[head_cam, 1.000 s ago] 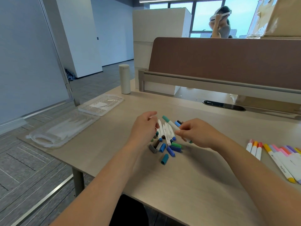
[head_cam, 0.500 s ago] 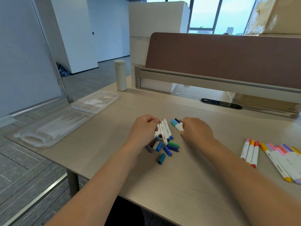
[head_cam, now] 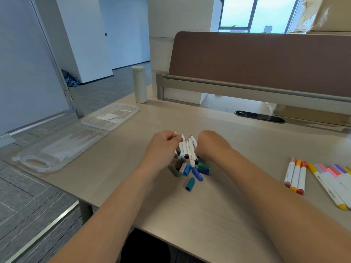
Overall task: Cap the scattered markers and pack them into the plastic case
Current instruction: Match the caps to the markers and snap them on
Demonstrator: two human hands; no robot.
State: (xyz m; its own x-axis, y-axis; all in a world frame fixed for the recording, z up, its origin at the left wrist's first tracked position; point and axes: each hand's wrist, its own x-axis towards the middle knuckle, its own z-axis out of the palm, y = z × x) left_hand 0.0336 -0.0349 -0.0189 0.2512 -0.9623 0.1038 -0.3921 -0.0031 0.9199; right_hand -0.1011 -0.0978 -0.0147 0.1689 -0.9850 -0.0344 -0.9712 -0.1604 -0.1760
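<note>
One teal cap (head_cam: 190, 184) lies nearest, and about seven more loose caps (head_cam: 197, 174) bunch just beyond it, under both hands. The left hand (head_cam: 163, 147) curls round one of some four white markers (head_cam: 191, 151). The right hand (head_cam: 210, 144) is fisted beside them, its grip hidden. Three capped markers (head_cam: 295, 175) lie well right of it. One open plastic case (head_cam: 62, 147) sits far left.

White barrels are shown on the markers (head_cam: 187, 149) between the left hand (head_cam: 163, 147) and the right hand (head_cam: 210, 145). Below the hands, a grey cap (head_cam: 174, 170), a blue cap (head_cam: 187, 169), a green cap (head_cam: 204, 166) and a teal cap (head_cam: 190, 184) are spotted. Right of the right hand, 3 capped markers (head_cam: 296, 175) are tipped pink, orange, red.
</note>
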